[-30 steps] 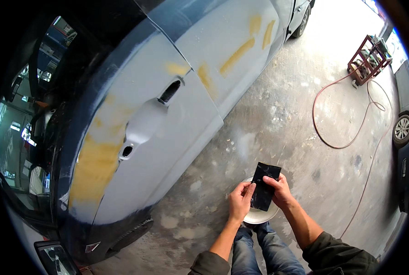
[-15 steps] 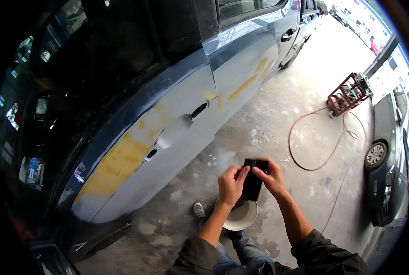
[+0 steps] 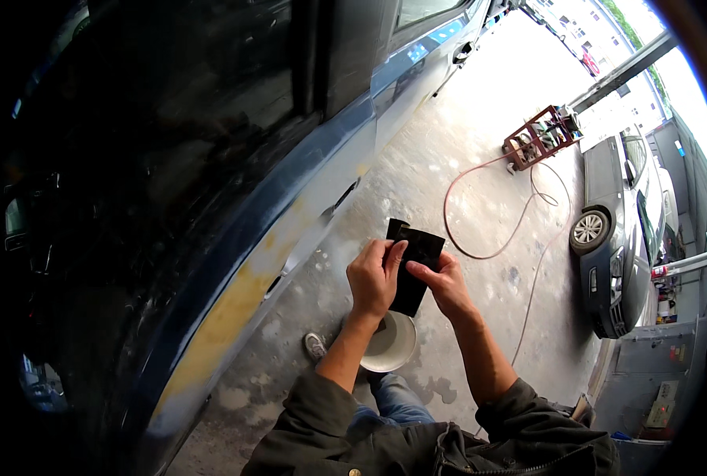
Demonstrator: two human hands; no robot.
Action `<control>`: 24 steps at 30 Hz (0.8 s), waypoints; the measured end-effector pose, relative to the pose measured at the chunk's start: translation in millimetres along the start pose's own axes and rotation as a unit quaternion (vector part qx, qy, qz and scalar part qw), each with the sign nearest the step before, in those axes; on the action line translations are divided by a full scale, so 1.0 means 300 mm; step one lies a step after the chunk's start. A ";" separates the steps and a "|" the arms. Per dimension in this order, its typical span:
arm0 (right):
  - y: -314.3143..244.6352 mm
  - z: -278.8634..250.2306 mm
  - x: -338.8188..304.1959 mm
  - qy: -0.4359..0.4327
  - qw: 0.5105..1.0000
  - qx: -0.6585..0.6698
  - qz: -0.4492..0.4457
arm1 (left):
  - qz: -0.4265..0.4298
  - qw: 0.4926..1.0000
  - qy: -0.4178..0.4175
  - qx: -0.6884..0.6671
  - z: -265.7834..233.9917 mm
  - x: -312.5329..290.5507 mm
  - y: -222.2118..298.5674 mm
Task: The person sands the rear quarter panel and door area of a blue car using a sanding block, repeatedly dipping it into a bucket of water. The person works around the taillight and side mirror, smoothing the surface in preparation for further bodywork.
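Observation:
My left hand (image 3: 373,279) and my right hand (image 3: 448,287) are both closed on black sandpaper (image 3: 413,289), held up in front of me. It looks like a folded sheet, with a second flap showing at its upper left. My thumbs press on the near face while the other fingers are mostly hidden behind it. Below the sandpaper, a round whitish bucket (image 3: 393,353) stands on the floor near my feet. To my left is a dark blue car door (image 3: 298,214) with grey primer and yellowish filler patches.
A red wheeled cart (image 3: 545,139) holding bottles and tools stands farther off, with a reddish hose (image 3: 480,258) looping over the concrete floor. A dark grey car (image 3: 607,230) is parked to the right, near a grey cabinet (image 3: 647,373).
The view has shifted, so the cart and parked car appear further left. My hands have spread the sandpaper, and its second flap now shows beside the front one.

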State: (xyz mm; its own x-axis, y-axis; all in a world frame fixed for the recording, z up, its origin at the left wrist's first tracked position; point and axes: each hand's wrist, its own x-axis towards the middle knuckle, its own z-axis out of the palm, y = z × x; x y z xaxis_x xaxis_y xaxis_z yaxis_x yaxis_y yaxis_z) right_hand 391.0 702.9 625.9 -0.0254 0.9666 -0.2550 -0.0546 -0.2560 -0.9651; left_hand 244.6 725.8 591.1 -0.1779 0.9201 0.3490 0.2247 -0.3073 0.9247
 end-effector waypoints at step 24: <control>-0.071 0.050 0.026 -0.062 0.990 0.124 -0.002 | -0.023 0.997 0.070 0.015 -0.075 -0.010 0.109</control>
State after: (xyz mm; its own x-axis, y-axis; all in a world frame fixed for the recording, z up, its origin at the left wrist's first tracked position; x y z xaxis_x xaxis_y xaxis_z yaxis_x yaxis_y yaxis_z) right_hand 377.1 715.7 645.5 -0.1469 0.9626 -0.2275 -0.2974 -0.2623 -0.9180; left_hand 231.0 707.6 623.8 -0.3197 0.8894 0.3266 0.2424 -0.2564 0.9357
